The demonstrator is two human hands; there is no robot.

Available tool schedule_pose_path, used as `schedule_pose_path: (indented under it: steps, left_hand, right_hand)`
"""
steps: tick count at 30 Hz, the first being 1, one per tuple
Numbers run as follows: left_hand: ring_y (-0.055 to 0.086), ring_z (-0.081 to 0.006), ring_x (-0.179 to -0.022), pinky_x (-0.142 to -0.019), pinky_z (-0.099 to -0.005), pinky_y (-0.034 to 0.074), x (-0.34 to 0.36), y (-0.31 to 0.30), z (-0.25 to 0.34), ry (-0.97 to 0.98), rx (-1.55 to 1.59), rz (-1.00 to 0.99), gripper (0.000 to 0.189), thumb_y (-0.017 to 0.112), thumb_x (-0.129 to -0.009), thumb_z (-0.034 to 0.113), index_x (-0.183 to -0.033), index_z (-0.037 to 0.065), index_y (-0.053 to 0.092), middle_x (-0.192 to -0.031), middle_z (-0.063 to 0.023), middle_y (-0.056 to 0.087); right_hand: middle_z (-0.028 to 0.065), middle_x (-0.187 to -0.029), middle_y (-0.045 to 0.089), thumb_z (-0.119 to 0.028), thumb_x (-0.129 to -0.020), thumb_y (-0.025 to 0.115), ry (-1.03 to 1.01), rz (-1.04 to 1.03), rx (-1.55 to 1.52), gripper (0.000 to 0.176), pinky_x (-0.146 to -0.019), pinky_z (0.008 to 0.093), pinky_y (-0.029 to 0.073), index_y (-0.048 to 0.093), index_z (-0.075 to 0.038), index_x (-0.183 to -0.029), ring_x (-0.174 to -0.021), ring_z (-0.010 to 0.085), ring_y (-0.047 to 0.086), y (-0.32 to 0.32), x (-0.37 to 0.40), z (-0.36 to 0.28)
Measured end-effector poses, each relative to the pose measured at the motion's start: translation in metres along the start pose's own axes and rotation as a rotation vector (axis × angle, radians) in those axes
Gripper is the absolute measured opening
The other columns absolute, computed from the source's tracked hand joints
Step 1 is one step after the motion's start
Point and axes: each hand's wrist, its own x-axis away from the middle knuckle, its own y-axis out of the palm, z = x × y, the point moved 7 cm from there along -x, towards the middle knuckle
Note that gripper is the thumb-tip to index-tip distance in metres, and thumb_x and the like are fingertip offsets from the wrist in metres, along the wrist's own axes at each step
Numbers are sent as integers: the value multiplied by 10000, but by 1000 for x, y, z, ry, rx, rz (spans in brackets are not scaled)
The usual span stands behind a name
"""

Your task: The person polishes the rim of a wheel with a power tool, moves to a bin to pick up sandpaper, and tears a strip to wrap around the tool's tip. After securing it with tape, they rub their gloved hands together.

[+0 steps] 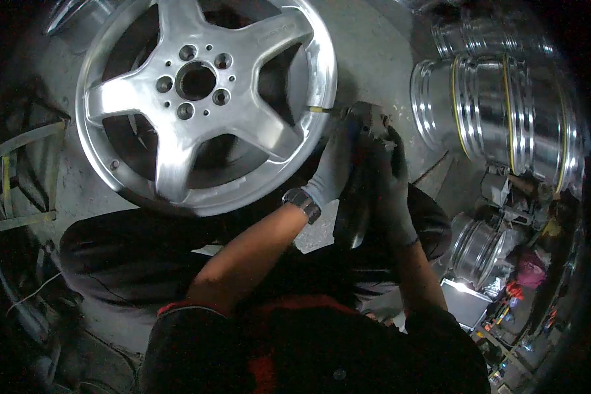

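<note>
A large silver five-spoke wheel rim (174, 141) fills the upper left. Beside its right edge, my left hand (335, 161), in a grey glove with a watch at the wrist, is wrapped round a dark power tool (368, 118). My right hand (391, 171), also gloved, grips the same tool from the right. A thin shaft with a yellowish tip (318, 109) reaches from the tool to the rim's outer lip. The tool's dark body hangs down between my forearms, and my hands partly cover it.
Several polished rims (479, 108) lie on their sides at the right, with another rim (476, 249) below them. A metal frame (52, 177) stands at the left. A silver case (465, 303) and small coloured items are at the lower right. My bent legs flank the tool.
</note>
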Motion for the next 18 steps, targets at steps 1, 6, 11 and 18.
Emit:
schedule_pose_path:
  steps: [1, 6, 11, 18]
  left_hand:
    - [511, -142, -1202, -1088, -297, 388, 10, 1, 5, -3, 0, 1, 504, 438, -1110, 381, -1454, 21, 511, -1361, -55, 568]
    - [574, -156, -1158, -1043, -332, 468, 31, 0, -3, -266, 126, 124, 462, 445, -1105, 419, -1424, 94, 521, -1284, -39, 605]
    - [497, -178, -1272, -1124, -308, 360, -18, 18, 3, -10, 37, -106, 428, 365, -1129, 214, -1476, -8, 479, -1412, -97, 540]
    - [481, -189, -1327, -1162, -312, 337, -17, 18, 12, -70, -11, -74, 483, 410, -1121, 273, -1512, -10, 421, -1483, -112, 500]
  right_hand:
    - [151, -1321, 598, -129, -1045, 583, 26, -8, -18, 559, -987, 337, 524, 317, -42, -1530, -1156, 199, 617, 3, 7, 1]
    - [139, -1298, 607, -116, -1044, 577, 72, 9, 21, 545, -993, 333, 518, 330, -44, -1525, -1150, 194, 621, -5, 13, 14]
    - [106, -1250, 620, -127, -1052, 562, 58, 95, -162, 487, -968, 324, 522, 373, -43, -1493, -1123, 178, 621, 0, -6, -4]
    - [108, -1253, 627, -154, -1060, 554, -27, 69, -4, 414, -916, 317, 529, 436, -41, -1440, -1081, 173, 623, -10, -17, 0]
